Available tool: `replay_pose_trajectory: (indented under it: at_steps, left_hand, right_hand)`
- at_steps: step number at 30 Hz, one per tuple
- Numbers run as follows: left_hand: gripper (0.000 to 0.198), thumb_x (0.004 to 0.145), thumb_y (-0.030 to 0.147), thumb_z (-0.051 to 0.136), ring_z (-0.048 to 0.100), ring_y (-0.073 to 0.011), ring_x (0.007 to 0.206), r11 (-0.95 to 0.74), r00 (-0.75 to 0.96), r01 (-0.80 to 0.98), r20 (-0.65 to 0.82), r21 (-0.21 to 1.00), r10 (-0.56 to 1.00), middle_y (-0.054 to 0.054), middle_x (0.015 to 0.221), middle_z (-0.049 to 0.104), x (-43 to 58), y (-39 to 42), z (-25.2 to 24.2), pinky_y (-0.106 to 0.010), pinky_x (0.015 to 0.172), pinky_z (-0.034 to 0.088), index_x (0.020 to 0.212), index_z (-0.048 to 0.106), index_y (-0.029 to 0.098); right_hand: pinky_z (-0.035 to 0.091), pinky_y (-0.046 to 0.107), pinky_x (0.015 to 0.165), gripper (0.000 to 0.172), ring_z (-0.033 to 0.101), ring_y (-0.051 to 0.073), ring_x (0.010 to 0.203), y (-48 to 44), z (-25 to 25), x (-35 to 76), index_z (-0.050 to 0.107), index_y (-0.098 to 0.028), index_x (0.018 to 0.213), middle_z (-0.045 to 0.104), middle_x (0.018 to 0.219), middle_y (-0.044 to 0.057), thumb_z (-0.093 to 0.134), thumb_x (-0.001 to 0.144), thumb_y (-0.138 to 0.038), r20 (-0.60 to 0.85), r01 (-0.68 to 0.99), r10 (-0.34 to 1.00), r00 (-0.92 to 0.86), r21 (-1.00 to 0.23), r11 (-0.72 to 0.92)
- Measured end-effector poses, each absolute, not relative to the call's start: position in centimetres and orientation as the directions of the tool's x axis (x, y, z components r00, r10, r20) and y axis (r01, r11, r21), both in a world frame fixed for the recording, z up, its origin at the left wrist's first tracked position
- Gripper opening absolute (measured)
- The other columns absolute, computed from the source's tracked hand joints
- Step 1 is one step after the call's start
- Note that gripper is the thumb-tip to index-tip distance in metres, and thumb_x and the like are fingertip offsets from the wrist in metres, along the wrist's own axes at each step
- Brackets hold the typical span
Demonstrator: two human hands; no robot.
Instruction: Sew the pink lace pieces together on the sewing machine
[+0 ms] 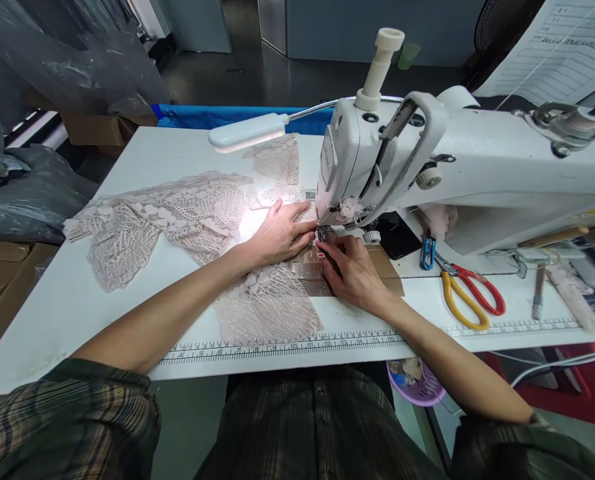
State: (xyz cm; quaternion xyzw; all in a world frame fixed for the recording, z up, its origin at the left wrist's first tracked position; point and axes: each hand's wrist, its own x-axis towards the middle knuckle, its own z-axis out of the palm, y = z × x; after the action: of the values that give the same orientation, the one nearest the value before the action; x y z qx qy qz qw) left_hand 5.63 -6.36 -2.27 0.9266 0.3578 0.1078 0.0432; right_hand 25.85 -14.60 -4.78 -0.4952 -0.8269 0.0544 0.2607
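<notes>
Pale pink lace fabric spreads over the white sewing table, from the left side up to the presser foot of a white sewing machine. My left hand lies flat on the lace, fingers stretched toward the needle area. Just right of the presser foot, my right hand has its thumb and index finger pinched together at the fabric's edge. What sits between those fingertips is too small to make out. Brown tape-covered cardboard lies under the right hand. A lit lamp shines on the lace.
Scissors with red and yellow handles, blue thread snips and a dark phone lie right of my right hand. A printed ruler strip runs along the front edge. Cardboard boxes and plastic-wrapped bundles stand at left.
</notes>
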Motion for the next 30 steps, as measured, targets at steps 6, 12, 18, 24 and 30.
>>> replay_pose_trajectory:
  at_steps: [6, 12, 18, 24, 30]
  left_hand:
    - [0.034, 0.101, 0.030, 0.038, 0.051, -0.0282, 0.119, -0.726, 0.688, 0.669, 0.238, 0.159, 0.686, -0.015, 0.129, 0.055, 5.7, -7.0, -2.2, -0.057, 0.111, 0.030, 0.111, 0.069, 0.021]
    - [0.032, 0.092, 0.011, 0.042, 0.065, -0.0149, 0.089, -0.889, 0.783, 0.448, 0.437, 0.098, 0.443, -0.001, 0.099, 0.073, 5.4, -6.7, -3.6, -0.050, 0.114, 0.032, 0.092, 0.072, 0.023]
    - [0.031, 0.092, 0.012, 0.044, 0.068, -0.0134, 0.087, -0.918, 0.776, 0.380, 0.501, 0.112, 0.383, 0.000, 0.099, 0.075, 5.3, -6.4, -4.0, -0.047, 0.111, 0.037, 0.093, 0.073, 0.023]
    - [0.029, 0.093, 0.013, 0.044, 0.068, -0.0144, 0.091, -0.912, 0.793, 0.397, 0.462, 0.101, 0.396, 0.000, 0.102, 0.074, 5.3, -6.6, -3.7, -0.046, 0.112, 0.035, 0.095, 0.071, 0.022]
    - [0.028, 0.098, 0.017, 0.041, 0.066, -0.0153, 0.096, -0.889, 0.813, 0.453, 0.381, 0.057, 0.439, -0.001, 0.105, 0.072, 5.3, -6.6, -4.0, -0.045, 0.112, 0.035, 0.102, 0.068, 0.022]
  right_hand:
    - [0.045, 0.047, 0.084, 0.036, 0.046, 0.030, 0.101, -15.0, -5.0, 25.7, 0.062, -0.017, 0.126, 0.053, 0.113, 0.017, 0.044, 0.095, -0.025, 0.369, 0.819, 0.856, -0.363, -0.311, 0.482]
    - [0.044, 0.044, 0.082, 0.038, 0.046, 0.029, 0.100, -15.2, -4.9, 25.6, 0.061, -0.015, 0.128, 0.053, 0.111, 0.017, 0.042, 0.096, -0.026, 0.371, 0.836, 0.847, -0.380, -0.254, 0.487]
    - [0.041, 0.042, 0.080, 0.042, 0.044, 0.029, 0.099, -15.3, -4.7, 25.3, 0.059, -0.012, 0.131, 0.053, 0.114, 0.018, 0.037, 0.098, -0.027, 0.306, 0.870, 0.866, -0.395, -0.179, 0.460]
    - [0.038, 0.042, 0.079, 0.044, 0.044, 0.029, 0.096, -15.6, -4.1, 24.9, 0.057, -0.012, 0.133, 0.054, 0.116, 0.019, 0.035, 0.099, -0.027, 0.244, 0.902, 0.887, -0.392, -0.090, 0.423]
    - [0.035, 0.042, 0.079, 0.043, 0.043, 0.029, 0.096, -15.8, -4.0, 24.8, 0.056, -0.010, 0.133, 0.054, 0.117, 0.019, 0.034, 0.099, -0.026, 0.241, 0.913, 0.894, -0.378, -0.063, 0.404]
